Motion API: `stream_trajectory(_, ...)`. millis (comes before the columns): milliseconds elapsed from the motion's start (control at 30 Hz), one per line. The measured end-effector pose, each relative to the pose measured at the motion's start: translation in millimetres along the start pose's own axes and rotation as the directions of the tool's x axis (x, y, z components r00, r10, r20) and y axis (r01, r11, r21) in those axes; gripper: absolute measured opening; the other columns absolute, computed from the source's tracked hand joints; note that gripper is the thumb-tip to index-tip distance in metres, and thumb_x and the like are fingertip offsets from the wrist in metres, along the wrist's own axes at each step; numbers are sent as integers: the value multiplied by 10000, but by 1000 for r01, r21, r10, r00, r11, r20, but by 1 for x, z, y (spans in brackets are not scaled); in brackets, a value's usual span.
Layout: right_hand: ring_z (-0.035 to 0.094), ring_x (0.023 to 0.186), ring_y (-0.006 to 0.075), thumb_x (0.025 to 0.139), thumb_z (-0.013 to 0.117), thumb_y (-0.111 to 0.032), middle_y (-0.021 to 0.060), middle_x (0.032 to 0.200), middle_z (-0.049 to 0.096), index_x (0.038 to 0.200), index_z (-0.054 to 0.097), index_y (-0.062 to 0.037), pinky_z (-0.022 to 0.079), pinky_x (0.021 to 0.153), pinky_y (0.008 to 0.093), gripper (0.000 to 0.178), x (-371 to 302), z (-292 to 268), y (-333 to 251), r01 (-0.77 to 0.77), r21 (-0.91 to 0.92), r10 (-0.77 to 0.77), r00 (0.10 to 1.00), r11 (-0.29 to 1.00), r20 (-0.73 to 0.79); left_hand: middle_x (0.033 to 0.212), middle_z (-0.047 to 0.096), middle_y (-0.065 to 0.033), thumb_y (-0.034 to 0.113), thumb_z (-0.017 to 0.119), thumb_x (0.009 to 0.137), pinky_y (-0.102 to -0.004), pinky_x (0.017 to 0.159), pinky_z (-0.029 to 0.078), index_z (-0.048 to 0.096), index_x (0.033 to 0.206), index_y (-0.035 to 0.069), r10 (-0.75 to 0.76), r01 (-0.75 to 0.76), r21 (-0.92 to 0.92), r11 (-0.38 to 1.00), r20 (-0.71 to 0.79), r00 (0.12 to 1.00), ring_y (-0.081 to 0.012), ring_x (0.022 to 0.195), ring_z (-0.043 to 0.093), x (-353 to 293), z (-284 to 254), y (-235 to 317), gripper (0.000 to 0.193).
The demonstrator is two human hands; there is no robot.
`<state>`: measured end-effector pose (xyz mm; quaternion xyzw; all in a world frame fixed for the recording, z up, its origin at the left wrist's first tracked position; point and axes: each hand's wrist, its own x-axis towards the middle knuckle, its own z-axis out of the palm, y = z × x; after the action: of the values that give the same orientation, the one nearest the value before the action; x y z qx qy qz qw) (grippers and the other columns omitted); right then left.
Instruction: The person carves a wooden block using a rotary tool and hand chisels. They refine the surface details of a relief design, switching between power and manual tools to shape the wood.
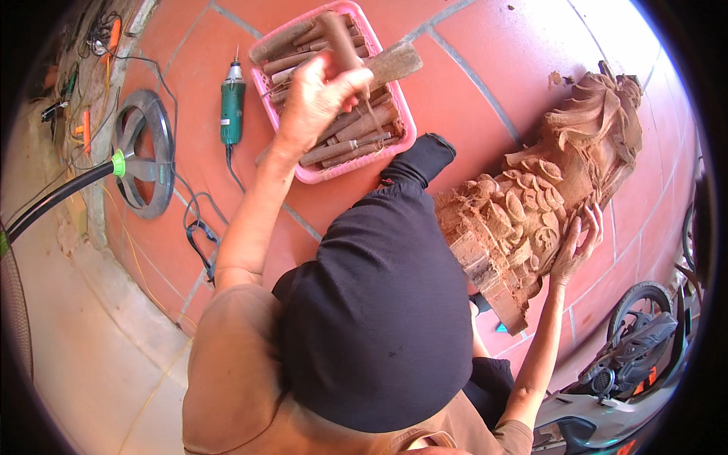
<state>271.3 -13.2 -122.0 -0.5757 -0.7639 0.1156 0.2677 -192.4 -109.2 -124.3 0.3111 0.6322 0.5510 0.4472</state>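
Note:
My left hand (315, 98) is closed around a wooden-handled chisel (341, 42), raised over a pink plastic basket (410, 138). The handle points up and looks blurred; a thin blade seems to run down below the fist. Packed in the basket are several wooden-handled tools (334, 152). A flat wooden paddle-like piece (396, 64) juts past the basket's right rim beside my fingers; whether I grip it too, I cannot tell. My right hand (580, 243) lies against the lower side of a brown wood carving (542, 189), fingers stretched out. The carving lies on its side, with flowing ridges and leaf-like relief.
A green corded rotary tool (232, 106) stands left of the basket. Farther left are a grey floor-cleaner head (144, 155) with a black hose (57, 197) and loose cables. My black-clad leg (379, 303) fills the middle. A motorbike (622, 371) stands lower right on the red tiles.

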Motion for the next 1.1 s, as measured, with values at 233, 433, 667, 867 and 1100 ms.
stream_trajectory(233, 433, 1287, 283, 930, 610, -138, 127, 1349, 531, 1175, 615, -49, 340, 1090, 410, 260, 1, -1, 1, -7, -26, 8, 1000, 1000, 20, 936, 663, -153, 188, 644, 921, -288, 663, 531, 543, 1131, 10, -118, 178, -480, 859, 151, 981, -157, 740, 622, 3, 4, 15, 293)
stream_trajectory(433, 434, 1299, 261, 944, 593, -124, 112, 1362, 536, 1200, 618, -65, 299, 1113, 404, 263, 2, -1, 0, -18, 23, 17, 1000, 1000, 12, 1008, 645, -201, 190, 589, 919, -331, 726, 537, 518, 1163, 32, -164, 297, -594, 748, 269, 949, -218, 810, 633, 4, 27, 12, 300)
stream_trajectory(667, 440, 1291, 258, 932, 604, -100, 104, 1349, 547, 1179, 631, -69, 305, 1104, 396, 250, 2, -2, 1, -19, 46, 19, 1000, 999, 0, 992, 645, -195, 110, 591, 890, -362, 746, 553, 510, 1103, 74, -108, 344, -606, 717, 391, 914, -239, 825, 655, 8, 48, 15, 231)
stream_trajectory(867, 441, 1277, 290, 907, 627, -109, 112, 1319, 554, 1128, 639, -62, 330, 1084, 414, 226, 2, -2, 5, -21, 53, 22, 1000, 998, -7, 991, 616, -155, 58, 634, 882, -347, 769, 524, 520, 1067, 83, -92, 420, -571, 705, 514, 853, -237, 894, 616, 10, 77, 14, 218)
stream_trajectory(1100, 463, 1245, 288, 886, 651, -109, 103, 1291, 576, 1103, 653, -83, 339, 1070, 418, 218, 4, -1, 7, 1, 46, 1, 999, 999, -34, 1002, 664, -144, 23, 645, 859, -328, 850, 500, 553, 998, 66, -73, 337, -451, 826, 508, 858, -197, 912, 619, 13, 118, 4, 172)
